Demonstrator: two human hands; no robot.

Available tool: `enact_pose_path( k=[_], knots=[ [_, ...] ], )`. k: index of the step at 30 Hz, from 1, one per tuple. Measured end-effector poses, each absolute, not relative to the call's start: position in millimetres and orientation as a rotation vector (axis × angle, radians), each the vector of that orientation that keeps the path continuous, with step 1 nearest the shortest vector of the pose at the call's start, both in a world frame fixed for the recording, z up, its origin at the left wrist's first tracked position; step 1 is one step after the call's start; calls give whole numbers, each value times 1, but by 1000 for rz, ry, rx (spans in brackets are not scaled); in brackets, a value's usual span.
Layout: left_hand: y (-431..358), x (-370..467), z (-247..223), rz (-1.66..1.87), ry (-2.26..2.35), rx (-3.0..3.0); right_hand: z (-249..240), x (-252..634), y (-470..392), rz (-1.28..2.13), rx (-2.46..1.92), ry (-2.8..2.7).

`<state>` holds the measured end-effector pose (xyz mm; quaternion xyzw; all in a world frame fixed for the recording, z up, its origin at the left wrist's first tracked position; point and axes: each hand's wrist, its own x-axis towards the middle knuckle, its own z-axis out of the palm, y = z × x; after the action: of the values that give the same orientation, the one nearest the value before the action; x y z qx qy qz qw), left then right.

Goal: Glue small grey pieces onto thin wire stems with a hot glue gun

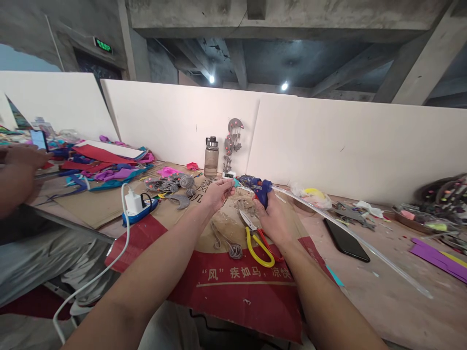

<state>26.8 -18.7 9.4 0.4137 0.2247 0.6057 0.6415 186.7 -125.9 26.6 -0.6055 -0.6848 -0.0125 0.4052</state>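
Lying beneath a glue gun [261, 190], cardboard [255, 311] is covering part of the table [386, 277]. A person's right hand [273, 219] is clasping the gun's handle; the left hand [218, 195], thumb and fingers pinched together, is facing its tip. A bottle [211, 162] is standing behind the gun, scissors [248, 239] are resting on its near side, a phone [345, 239] is lying rightward, yarn [235, 251] is coiling below. That left pinch is holding a teal bit [237, 183] beside the gun's tip.
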Motion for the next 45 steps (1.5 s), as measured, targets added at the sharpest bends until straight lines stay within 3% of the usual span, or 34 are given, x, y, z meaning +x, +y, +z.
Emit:
enact_pose_path(
  k=[6, 45],
  knots=[
    [-18, 27, 7, 1375, 482, 1002, 11, 193, -112, 45, -1333, -1743],
    [-15, 27, 3, 1390, 462, 1029, 7, 194, -111, 51, -1350, -1741]
  ],
)
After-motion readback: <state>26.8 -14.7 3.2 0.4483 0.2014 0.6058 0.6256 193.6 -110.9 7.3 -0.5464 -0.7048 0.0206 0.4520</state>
